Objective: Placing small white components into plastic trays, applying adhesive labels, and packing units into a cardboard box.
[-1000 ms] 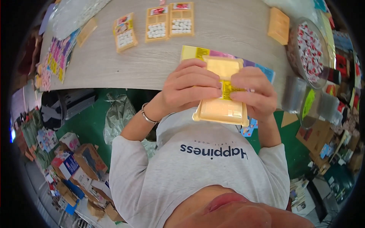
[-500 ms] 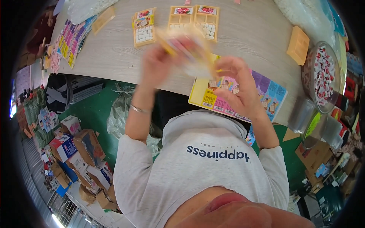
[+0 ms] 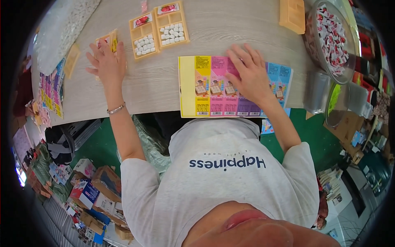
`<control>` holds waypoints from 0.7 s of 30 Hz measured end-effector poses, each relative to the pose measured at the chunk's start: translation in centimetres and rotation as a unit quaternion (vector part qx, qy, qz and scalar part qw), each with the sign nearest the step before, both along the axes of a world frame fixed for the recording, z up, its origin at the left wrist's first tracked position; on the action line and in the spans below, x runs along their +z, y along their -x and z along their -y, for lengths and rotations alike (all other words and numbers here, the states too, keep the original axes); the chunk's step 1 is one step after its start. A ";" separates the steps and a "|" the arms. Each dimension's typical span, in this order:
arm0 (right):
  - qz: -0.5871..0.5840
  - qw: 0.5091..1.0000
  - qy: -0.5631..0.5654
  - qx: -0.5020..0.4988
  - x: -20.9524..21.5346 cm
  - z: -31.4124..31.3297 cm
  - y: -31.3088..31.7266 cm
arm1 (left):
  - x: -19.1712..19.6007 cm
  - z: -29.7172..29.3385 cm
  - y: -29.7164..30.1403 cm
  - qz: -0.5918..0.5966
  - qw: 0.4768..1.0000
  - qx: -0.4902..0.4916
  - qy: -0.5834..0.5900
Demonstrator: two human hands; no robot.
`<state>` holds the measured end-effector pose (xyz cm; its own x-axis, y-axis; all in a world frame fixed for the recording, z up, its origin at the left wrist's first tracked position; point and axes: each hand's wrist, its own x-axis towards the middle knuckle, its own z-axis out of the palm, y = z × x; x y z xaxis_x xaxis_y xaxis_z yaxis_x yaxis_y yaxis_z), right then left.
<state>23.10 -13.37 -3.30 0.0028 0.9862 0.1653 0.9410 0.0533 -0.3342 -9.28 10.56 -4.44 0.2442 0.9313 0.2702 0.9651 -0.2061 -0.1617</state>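
Observation:
My left hand [image 3: 108, 64] lies over a small cream tray [image 3: 113, 35] with a yellow and red label, fingers spread; it hides most of that tray. To its right stand two cream compartment trays, the nearer tray [image 3: 138, 30] and the farther tray [image 3: 164, 18]. Each has small white pillow-shaped pieces [image 3: 172, 33] in one section and a red-and-white sachet [image 3: 142, 21] at the top. My right hand [image 3: 249, 74] rests on a sheet of printed labels [image 3: 215, 86] in yellow, pink, purple and blue strips, its fingers fairly straight.
A clear bowl [image 3: 332, 41] of red-and-white sachets stands at the right, beside an upturned cream tray [image 3: 292, 16]. A bag of white pieces [image 3: 63, 35] lies at the far left, near more label sheets [image 3: 52, 91]. Clear plastic containers [image 3: 317, 94] sit at the right edge.
The blurred tray-like thing held between my hands is no longer there. My left hand has moved left onto the labelled tray, and my right hand has come down on the label sheet. The view has shifted.

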 end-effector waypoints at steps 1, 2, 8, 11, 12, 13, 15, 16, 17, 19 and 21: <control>-0.002 1.000 0.004 -0.002 0.0 -0.5 0.7 | 1.6 1.2 -1.5 0.010 0.998 -0.040 -0.044; -0.021 1.000 -0.007 -0.004 0.2 -1.3 1.5 | 2.6 2.4 -3.0 0.021 0.993 -0.080 -0.088; -0.034 0.999 -0.020 0.008 -2.9 -3.7 3.3 | 2.0 11.8 -9.2 0.177 0.903 -0.325 0.217; -0.050 0.998 -0.040 0.012 -3.0 -3.7 3.6 | -0.2 13.7 -9.5 0.213 0.913 -0.263 0.228; -0.065 0.996 -0.052 0.023 -2.9 -3.6 3.4 | -0.5 13.8 -9.7 0.242 0.917 -0.229 0.218; -0.055 0.997 -0.052 0.012 -2.6 -3.3 2.4 | -0.5 14.0 -9.7 0.249 0.912 -0.242 0.219; -0.036 0.983 -0.177 -0.034 -1.4 -3.9 -0.4 | -0.2 14.1 -9.8 0.217 0.933 -0.224 0.178; -0.017 0.977 -0.189 -0.096 -0.6 -4.3 -3.0 | 0.0 13.5 -10.1 0.223 0.930 -0.232 0.177; 0.002 0.967 -0.200 -0.159 0.3 -4.6 -6.1 | 0.5 12.8 -10.5 0.210 0.932 -0.255 0.149; 0.182 0.944 -0.138 -0.238 2.6 -5.0 -10.8 | 1.0 11.2 -11.0 0.199 0.931 -0.280 0.122; 0.193 0.936 -0.106 -0.273 1.4 -5.4 -13.5 | 0.4 7.9 -12.3 0.088 0.967 -0.234 0.041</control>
